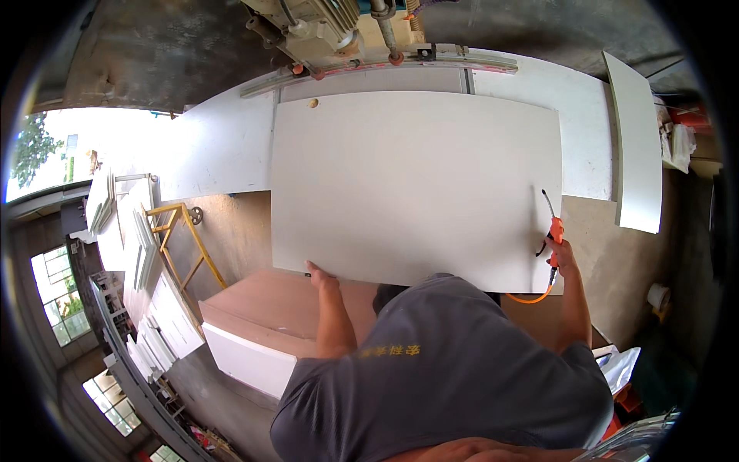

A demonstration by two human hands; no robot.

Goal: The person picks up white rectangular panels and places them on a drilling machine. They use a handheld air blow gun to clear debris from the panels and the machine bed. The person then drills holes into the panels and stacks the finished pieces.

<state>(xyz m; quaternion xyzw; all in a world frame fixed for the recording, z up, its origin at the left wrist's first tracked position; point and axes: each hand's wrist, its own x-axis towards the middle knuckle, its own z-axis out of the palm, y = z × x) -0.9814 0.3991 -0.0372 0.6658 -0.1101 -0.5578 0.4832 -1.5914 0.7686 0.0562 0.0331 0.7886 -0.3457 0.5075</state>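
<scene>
A large white panel (416,185) lies flat in front of me, with a round hole (314,103) close to its far left corner. At the panel's near left edge, my left hand (320,276) grips it, thumb near the top face and the other fingers hidden beneath. An orange air blow gun (556,231) is in my closed right hand (566,257), over the panel's near right corner. Its thin dark nozzle (547,202) points away from me above the panel's right edge. From its lower end an orange hose (531,299) curves left toward my body.
A machine with a motor (327,23) overhangs the panel's far edge, above a metal rail (377,69). White table wings (219,146) extend on both sides. A long white board (637,146) stands at right. At left are a stack of boards (265,304) and a yellow frame (196,246).
</scene>
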